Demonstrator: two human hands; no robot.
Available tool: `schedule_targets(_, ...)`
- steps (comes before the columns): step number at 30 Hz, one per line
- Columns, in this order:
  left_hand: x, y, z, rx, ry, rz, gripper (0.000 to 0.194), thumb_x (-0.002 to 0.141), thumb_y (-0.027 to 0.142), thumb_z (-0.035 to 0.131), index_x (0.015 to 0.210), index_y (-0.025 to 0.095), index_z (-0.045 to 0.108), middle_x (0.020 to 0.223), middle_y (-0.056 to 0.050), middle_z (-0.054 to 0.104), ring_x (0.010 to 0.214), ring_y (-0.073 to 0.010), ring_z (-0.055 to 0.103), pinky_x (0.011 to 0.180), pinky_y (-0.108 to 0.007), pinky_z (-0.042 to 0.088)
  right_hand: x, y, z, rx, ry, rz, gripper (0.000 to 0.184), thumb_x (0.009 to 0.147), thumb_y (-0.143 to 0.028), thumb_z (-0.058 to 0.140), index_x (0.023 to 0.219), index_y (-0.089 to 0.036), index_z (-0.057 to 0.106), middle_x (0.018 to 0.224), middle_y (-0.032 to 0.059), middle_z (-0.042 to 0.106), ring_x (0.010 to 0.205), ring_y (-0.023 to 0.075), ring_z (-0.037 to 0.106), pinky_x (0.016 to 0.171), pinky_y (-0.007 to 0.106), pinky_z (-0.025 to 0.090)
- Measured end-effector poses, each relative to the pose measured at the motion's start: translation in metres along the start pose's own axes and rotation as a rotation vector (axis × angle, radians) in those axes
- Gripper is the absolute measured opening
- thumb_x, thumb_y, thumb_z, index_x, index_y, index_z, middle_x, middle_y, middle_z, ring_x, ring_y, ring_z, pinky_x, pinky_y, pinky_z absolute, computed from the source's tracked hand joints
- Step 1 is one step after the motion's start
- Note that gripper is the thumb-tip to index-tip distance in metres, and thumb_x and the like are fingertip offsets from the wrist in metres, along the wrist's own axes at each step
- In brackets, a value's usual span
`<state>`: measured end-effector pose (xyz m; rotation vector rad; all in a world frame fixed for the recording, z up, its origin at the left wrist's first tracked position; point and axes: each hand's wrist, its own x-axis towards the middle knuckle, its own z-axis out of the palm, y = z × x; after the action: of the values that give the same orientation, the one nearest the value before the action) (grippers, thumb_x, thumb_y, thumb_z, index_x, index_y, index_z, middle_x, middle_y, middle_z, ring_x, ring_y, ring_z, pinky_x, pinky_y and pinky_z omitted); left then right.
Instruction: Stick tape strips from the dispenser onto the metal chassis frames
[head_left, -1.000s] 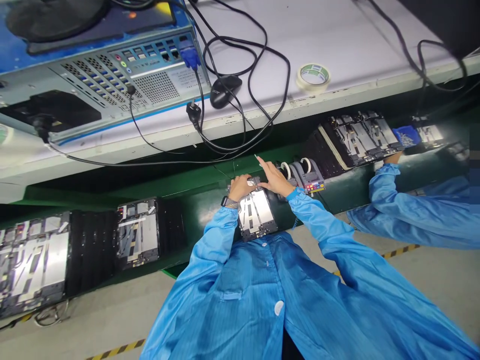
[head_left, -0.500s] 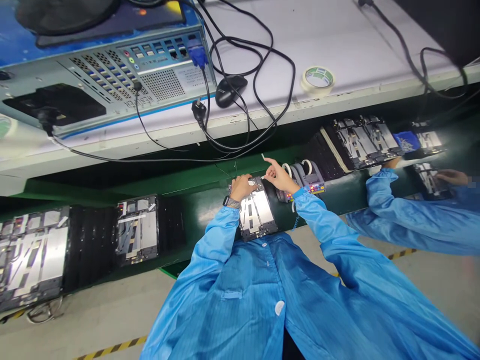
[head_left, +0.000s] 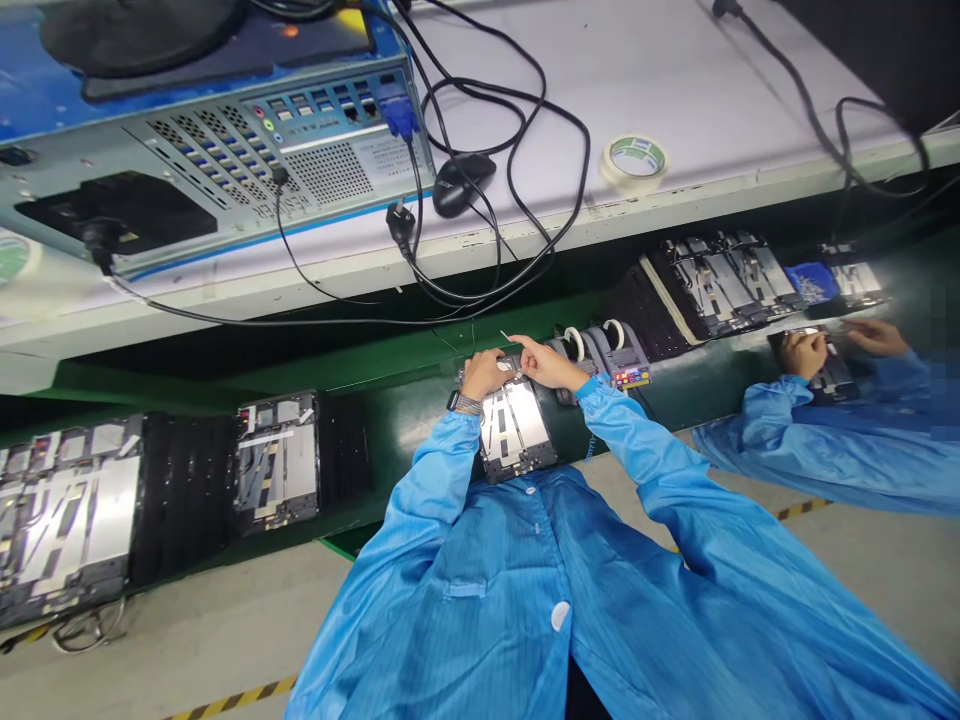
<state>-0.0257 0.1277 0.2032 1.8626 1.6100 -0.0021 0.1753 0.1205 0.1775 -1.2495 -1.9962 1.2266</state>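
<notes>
An opened tablet (head_left: 517,425) lies on the dark green bench surface in front of me, its metal plates and dark boards exposed. My left hand (head_left: 484,376) rests over its upper left edge, fingers bent and pressed onto it. Above its upper right corner, my right hand (head_left: 551,363) is pinched, and a small thin white strip (head_left: 504,337) sticks out at its fingertips. What the strip is made of is too small to tell. Just right of that hand stand grey tape dispensers (head_left: 624,355) with white rolls and lit buttons.
More opened tablets (head_left: 277,460) stand in rows to the left, and others (head_left: 739,285) to the right. A co-worker's hands (head_left: 804,353) work at the far right. On the white shelf lie a computer case (head_left: 322,170), a mouse (head_left: 461,185), cables and a tape roll (head_left: 636,160).
My right hand has moved left and slightly down, carrying the white strip nearer to my left hand. My left hand stays on the tablet. The co-worker's hand has shifted onto a tablet.
</notes>
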Motion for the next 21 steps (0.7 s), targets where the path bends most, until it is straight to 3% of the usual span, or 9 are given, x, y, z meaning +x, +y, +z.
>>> schedule_targets(7, -0.001, 0.000, -0.001, -0.010, 0.010, 0.005, 0.055, 0.085, 0.049, 0.074, 0.134, 0.026, 0.066, 0.139, -0.009, 0.069, 0.134, -0.0315, 0.057, 0.110, -0.042, 0.039, -0.001, -0.002, -0.002, 0.058, -0.027, 0.003, 0.077, 0.081, -0.012, 0.061, 0.155, -0.023, 0.040, 0.082, -0.0046, 0.062, 0.068, 0.0131, 0.057, 0.065, 0.023, 0.047)
schedule_targets(21, 0.002, -0.003, 0.005, -0.041, 0.040, 0.022, 0.053, 0.083, 0.047, 0.076, 0.130, 0.024, 0.070, 0.133, -0.011, 0.072, 0.130, -0.0342, 0.060, 0.108, -0.046, 0.040, 0.002, -0.011, 0.007, -0.352, -0.039, -0.005, 0.082, 0.082, -0.002, 0.056, 0.160, -0.018, 0.036, 0.084, -0.0005, 0.069, 0.074, 0.0172, 0.062, 0.069, 0.025, 0.042)
